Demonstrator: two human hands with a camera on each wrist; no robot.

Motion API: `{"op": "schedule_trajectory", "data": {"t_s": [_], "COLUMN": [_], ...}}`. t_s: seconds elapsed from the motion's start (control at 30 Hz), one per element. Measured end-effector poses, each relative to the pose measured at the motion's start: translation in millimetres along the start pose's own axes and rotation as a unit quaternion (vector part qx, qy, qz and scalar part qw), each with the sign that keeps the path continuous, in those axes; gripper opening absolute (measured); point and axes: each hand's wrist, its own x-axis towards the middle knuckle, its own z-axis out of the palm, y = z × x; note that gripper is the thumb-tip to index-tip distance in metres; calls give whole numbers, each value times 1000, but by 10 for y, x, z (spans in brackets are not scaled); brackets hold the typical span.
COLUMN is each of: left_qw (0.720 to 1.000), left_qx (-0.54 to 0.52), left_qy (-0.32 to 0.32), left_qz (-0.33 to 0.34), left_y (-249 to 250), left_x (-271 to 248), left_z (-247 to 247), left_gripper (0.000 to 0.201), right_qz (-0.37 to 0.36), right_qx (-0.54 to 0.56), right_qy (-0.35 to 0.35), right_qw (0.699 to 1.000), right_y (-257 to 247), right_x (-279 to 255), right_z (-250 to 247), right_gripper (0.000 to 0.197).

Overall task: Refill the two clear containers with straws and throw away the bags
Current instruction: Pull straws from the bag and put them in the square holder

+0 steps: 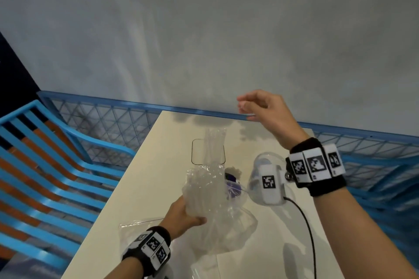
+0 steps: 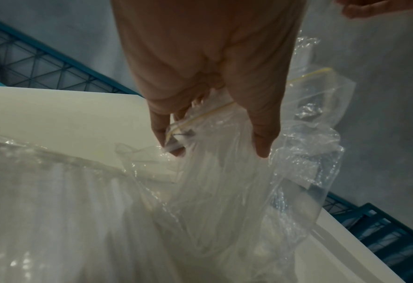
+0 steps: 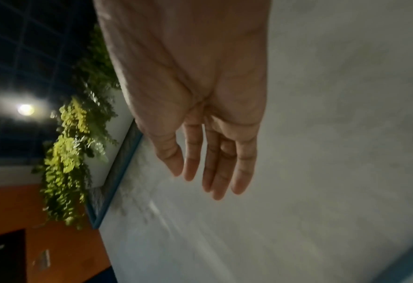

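Note:
My left hand [image 1: 188, 215] grips a crumpled clear plastic bag [image 1: 204, 190] low over the cream table [image 1: 154, 172]. In the left wrist view the left hand [image 2: 218, 151] pinches the bag [image 2: 224, 191] near its yellow zip strip [image 2: 200, 115]. A bundle of clear straws [image 1: 213, 142] pokes out of the bag's far end, across a rounded rectangular outline [image 1: 192, 152] on the table. A clear rounded container [image 1: 256, 165] shows partly behind my right wrist camera. My right hand [image 1: 251, 106] is raised above the table's far edge, fingers relaxed, holding nothing; the right hand [image 3: 212, 172] shows straight fingers.
Another clear bag [image 1: 136, 226] lies flat at the table's near left. A small purple object [image 1: 233, 184] sits behind the held bag. A blue slatted chair [image 1: 56, 165] stands left. A blue mesh railing [image 1: 108, 118] runs behind the table. A black cable [image 1: 303, 222] hangs from my right wrist.

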Motion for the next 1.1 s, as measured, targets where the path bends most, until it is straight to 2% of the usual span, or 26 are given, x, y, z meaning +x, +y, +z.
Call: {"op": "schedule_trajectory", "data": {"t_s": [0.1, 0.2, 0.27, 0.3, 0.4, 0.53, 0.6, 0.73, 0.87, 1.1], "left_qw": [1000, 1000, 1000, 1000, 1000, 1000, 1000, 1000, 1000, 1000], "left_qx": [1, -4, -7, -11, -17, -11, -12, -4, -1, -2], "left_qy": [-7, -5, -3, -5, -2, 0, -2, -1, 2, -2], "left_qz": [4, 10, 17, 18, 15, 4, 3, 1, -4, -7], "left_y": [42, 82, 102, 108, 98, 86, 90, 85, 79, 57], "left_x": [-59, -110, -137, -149, -182, -207, -225, -244, -252, -256], "left_z": [13, 35, 52, 61, 72, 87, 102, 106, 83, 58], "left_gripper": [59, 59, 59, 58, 58, 57, 56, 56, 55, 51], "right_qz": [47, 142, 127, 106, 71, 90, 90, 66, 47, 19], "right_qx": [21, -12, -11, -40, -94, -49, -28, 9, 49, 98], "right_qy": [-7, -106, -133, -130, -49, 10, 31, 54, 74, 67], "right_qw": [999, 984, 983, 985, 992, 995, 995, 996, 995, 993], "right_y": [246, 734, 1027, 1126, 1196, 1132, 1052, 754, 472, -34], "right_x": [-366, -810, -1060, -1154, -1276, -1254, -1206, -1035, -845, -479], "right_z": [123, 501, 791, 909, 1055, 983, 916, 751, 567, 235], "right_gripper": [16, 62, 86, 90, 77, 39, 29, 22, 25, 24]}}
